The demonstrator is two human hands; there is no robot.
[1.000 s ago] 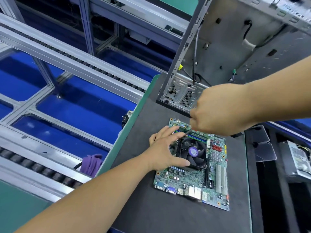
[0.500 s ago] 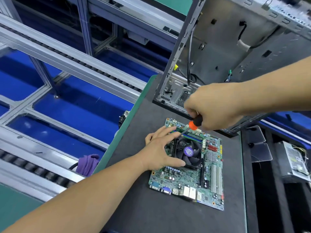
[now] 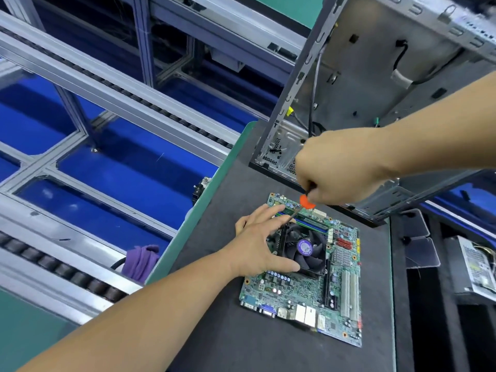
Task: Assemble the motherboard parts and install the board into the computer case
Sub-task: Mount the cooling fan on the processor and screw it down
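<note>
Green motherboard (image 3: 308, 288) lying flat on the dark mat of the desk (image 3: 214, 331), just in front of the open computer case (image 3: 375, 76), which stands behind it with its metal interior and loose cables exposed. A black cooler fan (image 3: 303, 249) with a purple centre label sits on the board's upper middle; memory sticks (image 3: 308, 220) lie along its far edge, and rear ports line the near edge. Left hand (image 3: 257, 245), fingers spread and relaxed, rests flat on the fan's left side, thumb along its near edge. Right hand (image 3: 338, 167) is clenched round a screwdriver (image 3: 303, 204) with an orange collar; the dark shaft slants down-left toward the fan's far-left corner, its tip beside the left fingers. Left of the desk: roller conveyor rails (image 3: 107, 84) over blue flooring, and a purple cloth (image 3: 141, 260). At right, a power supply (image 3: 475, 267) in a dark tray.
</note>
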